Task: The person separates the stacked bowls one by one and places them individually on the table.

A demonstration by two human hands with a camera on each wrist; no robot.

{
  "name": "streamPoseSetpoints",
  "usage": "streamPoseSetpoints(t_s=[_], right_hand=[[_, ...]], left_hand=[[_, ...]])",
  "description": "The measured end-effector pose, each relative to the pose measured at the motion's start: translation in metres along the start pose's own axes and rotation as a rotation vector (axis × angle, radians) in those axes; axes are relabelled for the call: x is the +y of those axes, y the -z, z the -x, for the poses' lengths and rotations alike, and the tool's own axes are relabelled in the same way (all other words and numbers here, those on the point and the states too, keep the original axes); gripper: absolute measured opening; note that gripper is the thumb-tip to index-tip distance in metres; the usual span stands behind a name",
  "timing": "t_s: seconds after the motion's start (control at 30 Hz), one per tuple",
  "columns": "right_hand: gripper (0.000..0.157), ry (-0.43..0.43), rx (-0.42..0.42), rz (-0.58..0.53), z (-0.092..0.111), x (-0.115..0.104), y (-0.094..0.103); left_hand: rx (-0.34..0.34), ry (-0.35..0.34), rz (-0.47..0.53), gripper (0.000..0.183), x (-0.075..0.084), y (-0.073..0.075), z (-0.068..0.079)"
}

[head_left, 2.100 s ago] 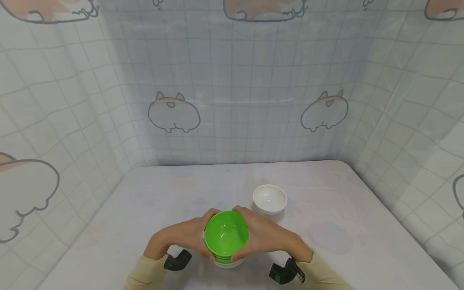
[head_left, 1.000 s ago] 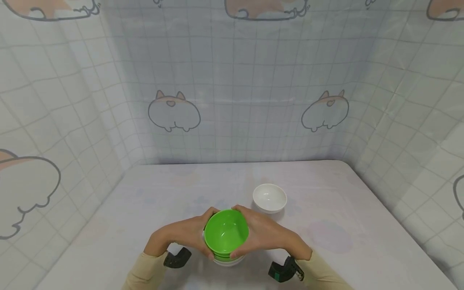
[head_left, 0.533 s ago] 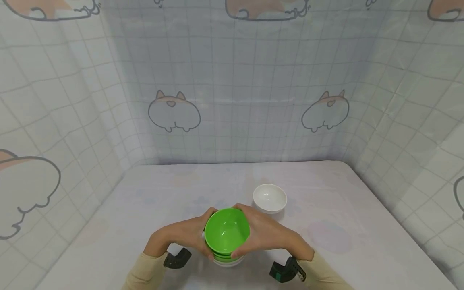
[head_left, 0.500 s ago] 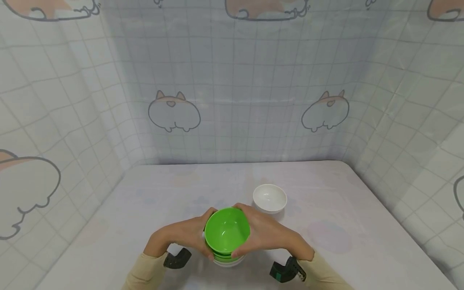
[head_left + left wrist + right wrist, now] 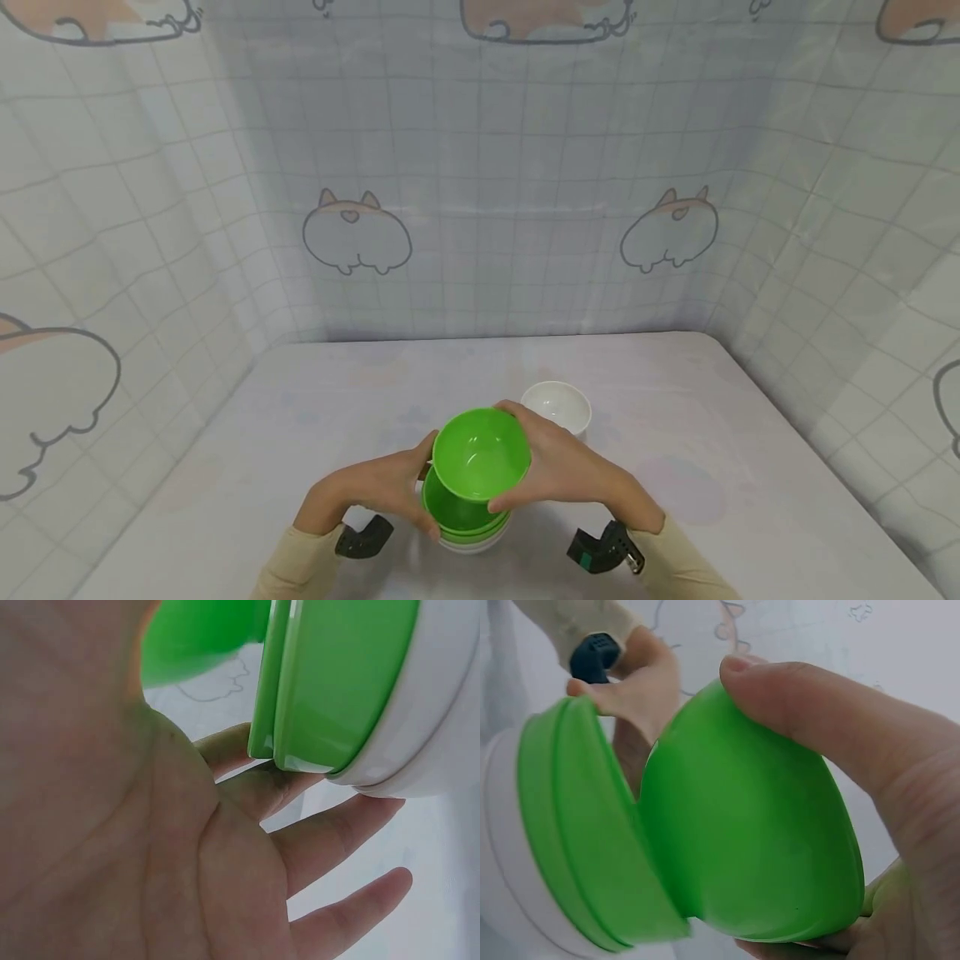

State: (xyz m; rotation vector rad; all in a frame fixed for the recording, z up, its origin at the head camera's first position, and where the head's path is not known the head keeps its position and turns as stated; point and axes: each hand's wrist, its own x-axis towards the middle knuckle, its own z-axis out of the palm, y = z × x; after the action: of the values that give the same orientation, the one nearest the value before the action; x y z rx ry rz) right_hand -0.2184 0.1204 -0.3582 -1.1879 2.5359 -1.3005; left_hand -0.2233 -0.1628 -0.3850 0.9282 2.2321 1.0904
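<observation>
My right hand grips a green bowl by its side, thumb near and fingers far. This bowl is raised above a stack, offset to the far right and tilted. Below it stands the stack: green bowls nested over white bowls. My left hand holds the stack from the left, thumb at the near side. In the left wrist view, fingers spread along the stacked bowls' underside. The right wrist view shows the lifted bowl's outside beside the green rims of the stack.
A separate white bowl stands on the table behind my right hand, partly covered by it. Patterned grid cloth walls the table at the back and both sides. A dark wrist device sits under each forearm.
My right hand has lifted the top green bowl out of the stack, up and to the right. Both hands held the stack together before. The left hand has stayed nearly still.
</observation>
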Motion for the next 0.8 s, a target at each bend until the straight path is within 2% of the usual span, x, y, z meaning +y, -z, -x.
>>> streamPoseSetpoints(t_s=[0.23,0.3,0.53,0.8], right_hand=[[0.101,-0.047,0.049,-0.052,0.004,0.001,0.021],[0.103,-0.063,0.068,-0.032,0.006,0.003,0.028],[0.107,-0.149,0.135,-0.013,0.012,0.011,0.048],[0.116,-0.217,0.184,0.055,0.019,0.036,0.066]], left_hand=[[0.005,-0.022,-0.009,0.090,0.000,-0.001,-0.001],[0.003,-0.036,-0.002,0.088,0.000,-0.001,-0.001],[0.004,-0.031,0.001,0.087,0.000,-0.001,-0.002],[-0.015,-0.052,0.031,0.086,0.002,-0.001,-0.001]])
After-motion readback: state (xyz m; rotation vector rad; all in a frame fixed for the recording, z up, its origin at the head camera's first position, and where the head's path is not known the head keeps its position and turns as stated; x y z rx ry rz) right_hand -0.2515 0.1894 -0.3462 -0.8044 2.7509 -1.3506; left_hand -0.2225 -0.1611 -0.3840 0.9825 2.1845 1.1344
